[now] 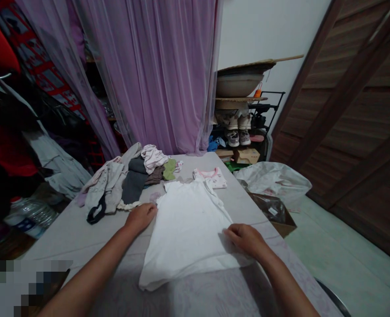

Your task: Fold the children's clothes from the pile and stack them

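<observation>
Left hand [141, 218] and right hand [246, 241] lie flat on shirt [186, 233], grips wide and empty; smoothing in hand, edge lift called for next

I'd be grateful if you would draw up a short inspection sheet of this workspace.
Surface: grey cloth-covered table.
Job's things: white shirt lying spread out, with a pink-trimmed garment just beyond its neck end.
Clutter: heap of clothes to the left of the shirt, in mixed colours.
Hands: left hand at the shirt's left edge; right hand on its right side; neither visibly gripping.
Cables: nothing seen.
Surroundings: purple curtain behind the table; shoes on a rack; plastic bag and cardboard box to the right; water bottle to the left.
</observation>
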Available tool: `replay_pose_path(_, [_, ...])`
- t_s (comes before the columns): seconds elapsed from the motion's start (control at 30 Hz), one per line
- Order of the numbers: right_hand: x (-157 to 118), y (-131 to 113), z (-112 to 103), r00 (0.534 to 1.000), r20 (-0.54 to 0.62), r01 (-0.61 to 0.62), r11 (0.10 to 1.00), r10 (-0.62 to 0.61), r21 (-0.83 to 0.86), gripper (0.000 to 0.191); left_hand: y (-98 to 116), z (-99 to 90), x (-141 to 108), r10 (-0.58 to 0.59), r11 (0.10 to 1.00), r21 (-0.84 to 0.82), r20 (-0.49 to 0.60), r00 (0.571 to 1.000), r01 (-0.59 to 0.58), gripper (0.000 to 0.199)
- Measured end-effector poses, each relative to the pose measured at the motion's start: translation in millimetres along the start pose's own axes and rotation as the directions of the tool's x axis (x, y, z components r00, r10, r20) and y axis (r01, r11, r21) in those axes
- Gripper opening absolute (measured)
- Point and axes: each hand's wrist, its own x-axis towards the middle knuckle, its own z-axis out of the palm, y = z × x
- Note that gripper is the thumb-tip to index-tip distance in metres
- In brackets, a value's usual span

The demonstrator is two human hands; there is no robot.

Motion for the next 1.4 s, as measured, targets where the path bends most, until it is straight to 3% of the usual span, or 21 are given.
replay_pose_path(0.07, [13, -3, -8, 0.999, -0.015, -0.029, 0.999, 0.029, -0.044, 0.034, -7, 3.1, 20, -0.112, 0.993, 0.02, -0.052, 0.992, 0.113, 0.032])
replay_pose_path(0.2, [48, -6, -20, 0.984, -0.1, -0.164, 0.977, 0.151, -0.139, 0.028, -10, 11.6, 50, -0.222, 0.975, -0.023, -0.014, 0.975, 0.222, 0.033])
replay_pose_path(0.3, [76, -8, -18, 0.967, -0.132, -0.237, 0.961, 0.219, -0.143, 0.031, -6, 17.2, 65, -0.227, 0.968, -0.106, 0.026, 0.973, 0.229, 0.029])
replay_pose_path(0.43, [102, -14, -6, 0.965, -0.146, -0.24, 0.961, 0.219, -0.141, 0.036, 0, 24.5, 79, -0.204, 0.93, -0.293, 0.093, 0.974, 0.223, 0.022])
replay_pose_path(0.6, [118, -19, 9, 0.956, -0.206, -0.244, 0.955, 0.208, -0.168, 0.042, 5, 33.7, 81, -0.217, 0.81, -0.509, 0.2, 0.955, 0.291, 0.045])
replay_pose_path(0.7, [122, -19, 13, 0.961, -0.203, -0.225, 0.955, 0.186, -0.194, 0.031, 12, 33.0, 76, -0.161, 0.763, -0.586, 0.235, 0.958, 0.272, 0.046])
replay_pose_path(0.8, [126, -16, 14, 0.96, -0.238, -0.186, 0.97, 0.145, -0.158, 0.022, 22, 26.8, 71, -0.122, 0.646, -0.722, 0.225, 0.967, 0.25, 0.038])
replay_pose_path(0.9, [132, -10, 18, 0.956, -0.267, -0.143, 0.988, 0.124, -0.054, 0.018, 30, 19.6, 67, -0.122, 0.436, -0.85, 0.269, 0.955, 0.295, 0.029])
replay_pose_path(0.97, [139, -7, 22, 0.96, -0.236, -0.139, 0.988, 0.15, 0.064, 0.014, 32, 17.0, 67, -0.098, 0.332, -0.892, 0.291, 0.952, 0.307, 0.026])
replay_pose_path(1.07, [149, -4, 25, 0.961, -0.147, -0.184, 0.941, 0.233, 0.283, 0.024, 31, 18.6, 72, -0.065, 0.27, -0.918, 0.285, 0.956, 0.292, 0.027])
replay_pose_path(1.13, [153, -4, 23, 0.96, -0.121, -0.198, 0.918, 0.253, 0.342, 0.034, 28, 22.5, 76, -0.091, 0.343, -0.899, 0.257, 0.962, 0.272, 0.032])
replay_pose_path(1.23, [151, -2, 17, 0.951, -0.201, -0.187, 0.953, 0.236, 0.237, 0.04, 19, 29.9, 83, -0.209, 0.638, -0.737, 0.114, 0.971, 0.224, 0.034])
replay_pose_path(1.3, [146, 1, 14, 0.939, -0.268, -0.185, 0.974, 0.214, 0.128, 0.04, 12, 34.2, 84, -0.262, 0.759, -0.615, 0.015, 0.965, 0.215, 0.028])
replay_pose_path(1.4, [138, 3, 12, 0.945, -0.271, -0.19, 0.982, 0.182, -0.001, 0.04, 6, 37.6, 82, -0.211, 0.911, -0.38, -0.098, 0.973, 0.159, 0.024])
